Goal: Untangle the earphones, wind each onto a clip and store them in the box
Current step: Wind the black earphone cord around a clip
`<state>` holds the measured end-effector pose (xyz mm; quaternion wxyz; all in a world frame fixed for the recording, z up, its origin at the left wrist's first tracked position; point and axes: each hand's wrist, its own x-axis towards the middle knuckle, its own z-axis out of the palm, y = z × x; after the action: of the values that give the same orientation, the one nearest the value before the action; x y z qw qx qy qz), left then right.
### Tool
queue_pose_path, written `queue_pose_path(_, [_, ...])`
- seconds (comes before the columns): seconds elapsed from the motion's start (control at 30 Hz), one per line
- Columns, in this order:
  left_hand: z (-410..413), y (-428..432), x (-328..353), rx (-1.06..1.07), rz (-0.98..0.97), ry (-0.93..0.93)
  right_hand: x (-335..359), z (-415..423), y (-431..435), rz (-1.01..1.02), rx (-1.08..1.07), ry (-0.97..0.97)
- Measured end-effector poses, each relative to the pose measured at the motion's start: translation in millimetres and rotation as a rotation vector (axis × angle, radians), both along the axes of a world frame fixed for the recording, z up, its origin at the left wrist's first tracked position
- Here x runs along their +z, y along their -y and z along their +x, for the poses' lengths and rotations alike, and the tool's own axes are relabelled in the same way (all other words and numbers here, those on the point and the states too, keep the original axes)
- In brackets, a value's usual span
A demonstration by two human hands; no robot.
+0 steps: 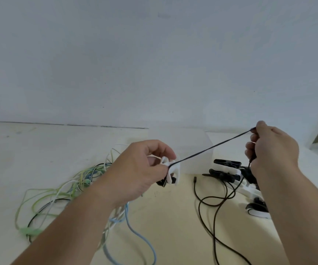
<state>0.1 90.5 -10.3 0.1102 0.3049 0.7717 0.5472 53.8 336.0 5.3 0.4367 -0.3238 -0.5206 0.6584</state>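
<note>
1. Head view: the left hand [144,169] holds a small white plastic winding clip [171,170] above the cream table [173,236]. Its fingers are curled round the clip and hide part of it.
2. A thin black earphone cable [211,148] runs taut from the clip up to the right hand [271,148], which pinches it between thumb and forefinger. The other fingers are curled.
3. The slack cable drops below that hand, loops on the table and is cut off by the bottom edge.
4. A translucent plastic box [198,165] stands behind the clip, faint against the wall.
5. A heap of black and white clips [228,172] is partly hidden by the right forearm.
6. A tangle of green, white and blue earphone cables [72,190] lies partly under the left forearm.
</note>
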Motion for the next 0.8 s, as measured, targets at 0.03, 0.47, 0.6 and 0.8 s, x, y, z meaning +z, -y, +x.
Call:
queue_pose_path(0.03, [1, 0, 1, 0.0, -0.008, -0.006, 0, -1, -2, 0.018, 0.019, 0.03])
queue_pose_path(0.47, [1, 3, 3, 0.024, 0.077, -0.06, -5, 5, 58, 0.797, 1.051, 0.299])
queue_pose_path(0.6, [-3, 4, 2, 0.01, 0.098, -0.045, -7, 3, 50, 0.78, 1.081, 0.379])
queue_pose_path(0.8, [0, 0, -1, -0.071, 0.1, -0.051, -3, 6, 51, 0.592, 1.026, 0.204])
